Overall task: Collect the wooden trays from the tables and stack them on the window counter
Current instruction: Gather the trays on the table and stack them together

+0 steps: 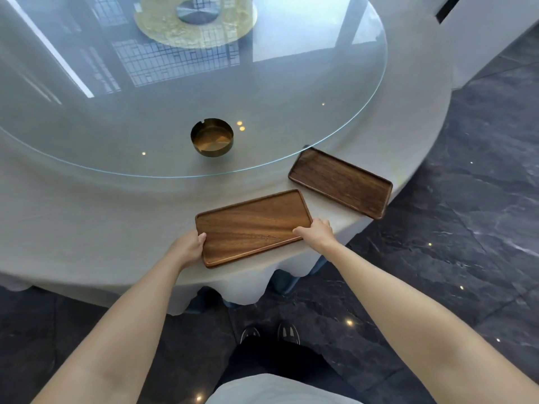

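A light brown wooden tray (250, 227) lies at the near edge of the round table with its white cloth (87, 223). My left hand (189, 247) grips the tray's left short end, thumb over the rim. My right hand (316, 231) holds its right short end the same way. A second, darker wooden tray (341, 182) rests to the right, farther along the table's edge, one corner tucked under the glass. Neither hand touches the dark tray.
A round glass turntable (291, 112) covers the table's middle, with a brass ashtray (212, 137) on it just beyond the trays. Dark marble floor (452, 228) stretches to the right and below me. My shoes (271, 333) stand close to the hanging cloth.
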A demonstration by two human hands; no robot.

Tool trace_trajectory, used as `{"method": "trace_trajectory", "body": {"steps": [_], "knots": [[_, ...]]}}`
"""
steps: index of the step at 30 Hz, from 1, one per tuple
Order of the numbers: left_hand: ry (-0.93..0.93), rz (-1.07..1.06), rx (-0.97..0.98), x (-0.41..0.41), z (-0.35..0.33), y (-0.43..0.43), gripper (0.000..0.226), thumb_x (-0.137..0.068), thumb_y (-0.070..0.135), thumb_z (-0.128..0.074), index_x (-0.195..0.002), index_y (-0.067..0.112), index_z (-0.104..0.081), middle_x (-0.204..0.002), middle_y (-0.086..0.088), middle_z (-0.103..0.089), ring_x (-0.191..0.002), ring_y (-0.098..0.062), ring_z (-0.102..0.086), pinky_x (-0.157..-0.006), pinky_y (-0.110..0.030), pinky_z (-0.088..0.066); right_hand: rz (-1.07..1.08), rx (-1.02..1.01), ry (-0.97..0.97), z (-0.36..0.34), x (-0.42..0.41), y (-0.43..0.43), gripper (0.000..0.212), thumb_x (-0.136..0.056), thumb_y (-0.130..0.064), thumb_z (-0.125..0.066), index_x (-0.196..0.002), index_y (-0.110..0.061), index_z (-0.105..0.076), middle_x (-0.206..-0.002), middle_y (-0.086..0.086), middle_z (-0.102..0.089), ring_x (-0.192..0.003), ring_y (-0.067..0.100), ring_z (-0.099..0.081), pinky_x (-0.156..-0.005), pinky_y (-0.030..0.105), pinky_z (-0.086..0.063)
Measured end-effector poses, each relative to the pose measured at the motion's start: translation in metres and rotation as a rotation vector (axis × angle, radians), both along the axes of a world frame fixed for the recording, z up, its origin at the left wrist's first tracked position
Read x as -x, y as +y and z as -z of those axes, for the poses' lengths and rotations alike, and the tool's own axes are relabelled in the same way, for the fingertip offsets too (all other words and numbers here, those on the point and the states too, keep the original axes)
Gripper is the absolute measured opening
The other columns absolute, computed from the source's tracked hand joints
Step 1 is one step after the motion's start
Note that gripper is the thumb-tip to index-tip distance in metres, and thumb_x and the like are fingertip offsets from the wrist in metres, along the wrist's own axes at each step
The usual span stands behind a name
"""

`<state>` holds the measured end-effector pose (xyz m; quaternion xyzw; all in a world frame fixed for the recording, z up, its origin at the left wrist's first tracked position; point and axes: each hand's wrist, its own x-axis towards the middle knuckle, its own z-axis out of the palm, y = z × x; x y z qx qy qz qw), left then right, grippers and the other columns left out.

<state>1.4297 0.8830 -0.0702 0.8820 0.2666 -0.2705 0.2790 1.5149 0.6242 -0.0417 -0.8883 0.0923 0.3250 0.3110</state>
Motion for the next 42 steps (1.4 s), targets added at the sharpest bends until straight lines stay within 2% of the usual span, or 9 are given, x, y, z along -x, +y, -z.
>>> {"method": "trace_trajectory", "body": {"steps": [5,10,17,23,26,30,34,37,42], "knots": [[0.028,-0.008,-0.123,-0.005,-0.012,-0.001,0.052,-0.099,0.033,-0.022,-0.123,-0.003,-0.051,-0.132,-0.025,-0.052,-0.124,-0.038,-0.047,-0.103,-0.04,-0.037,0.039,-0.094,0.012,-0.001,-0.012,-0.015,0.07,-0.089,-0.036,-0.053,-0.145,-0.002,-0.026,-0.151,0.016,-0.025,-0.139,0.03,-0.029,-0.112,0.041,-0.029],[-0.112,-0.065,-0.303,-0.042,-0.035,-0.013,0.046,-0.097,0.035,-0.03,-0.111,-0.004,-0.051,-0.123,-0.029,-0.055,-0.115,-0.042,-0.05,-0.095,-0.045,-0.042,0.264,-0.162,-0.118,-0.009,-0.049,-0.063,0.065,-0.09,-0.029,-0.054,-0.144,-0.005,-0.027,-0.15,0.017,-0.027,-0.135,0.032,-0.035,-0.109,0.039,-0.033],[-0.215,0.068,-0.209,-0.136,-0.038,-0.108,0.042,-0.096,0.032,-0.036,-0.111,-0.003,-0.054,-0.125,-0.027,-0.054,-0.118,-0.04,-0.048,-0.099,-0.044,-0.039,0.437,-0.124,-0.137,-0.011,-0.099,-0.149,0.055,-0.092,-0.027,-0.05,-0.138,-0.003,-0.032,-0.144,0.017,-0.033,-0.13,0.031,-0.039,-0.106,0.04,-0.036],[-0.144,0.259,-0.281,-0.189,-0.021,-0.165,0.047,-0.096,0.034,-0.036,-0.124,-0.004,-0.045,-0.133,-0.027,-0.048,-0.125,-0.04,-0.043,-0.104,-0.045,-0.037,0.428,-0.128,-0.057,0.002,-0.108,-0.179,0.047,-0.095,-0.029,-0.045,-0.134,-0.005,-0.034,-0.134,0.015,-0.047,-0.111,0.03,-0.053,-0.09,0.039,-0.047],[-0.106,0.255,-0.315,-0.204,-0.013,-0.178,0.05,-0.097,0.034,-0.034,-0.127,-0.005,-0.041,-0.135,-0.028,-0.045,-0.127,-0.04,-0.041,-0.104,-0.045,-0.036,0.4,-0.155,0.05,0.011,-0.107,-0.179,0.046,-0.096,-0.033,-0.042,-0.133,-0.006,-0.035,-0.128,0.014,-0.051,-0.105,0.03,-0.058,-0.081,0.039,-0.052],[-0.079,0.165,-0.333,-0.217,-0.007,-0.18,0.05,-0.097,0.031,-0.035,-0.129,-0.007,-0.039,-0.137,-0.029,-0.042,-0.128,-0.042,-0.038,-0.106,-0.047,-0.034,0.357,-0.215,0.088,0.021,-0.109,-0.176,0.038,-0.098,-0.03,-0.038,-0.126,-0.004,-0.042,-0.104,0.008,-0.053,-0.088,0.021,-0.054,-0.062,0.03,-0.048],[-0.058,0.096,-0.322,-0.22,-0.004,-0.184,0.051,-0.097,0.031,-0.034,-0.13,-0.007,-0.039,-0.139,-0.028,-0.041,-0.13,-0.042,-0.035,-0.107,-0.047,-0.032,0.442,-0.262,0.104,0.026,-0.111,-0.179,0.034,-0.099,-0.026,-0.037,-0.121,-0.002,-0.047,-0.104,0.014,-0.056,-0.086,0.021,-0.05,-0.079,0.041,-0.052],[-0.081,0.095,-0.311,-0.22,-0.003,-0.191,0.05,-0.097,0.031,-0.035,-0.128,-0.008,-0.042,-0.137,-0.029,-0.043,-0.129,-0.042,-0.037,-0.106,-0.047,-0.033,0.475,-0.262,0.088,0.028,-0.112,-0.186,0.036,-0.099,-0.026,-0.037,-0.12,0.0,-0.048,-0.112,0.02,-0.058,-0.09,0.026,-0.053,-0.081,0.044,-0.05],[-0.144,0.082,-0.198,-0.209,-0.007,-0.198,0.045,-0.097,0.03,-0.035,-0.113,-0.008,-0.05,-0.125,-0.031,-0.053,-0.119,-0.043,-0.048,-0.096,-0.045,-0.04,0.542,-0.257,-0.009,0.033,-0.112,-0.202,0.025,-0.099,-0.026,-0.034,-0.092,-0.007,-0.048,-0.095,0.013,-0.052,-0.085,0.023,-0.048,-0.074,0.034,-0.038]]}}
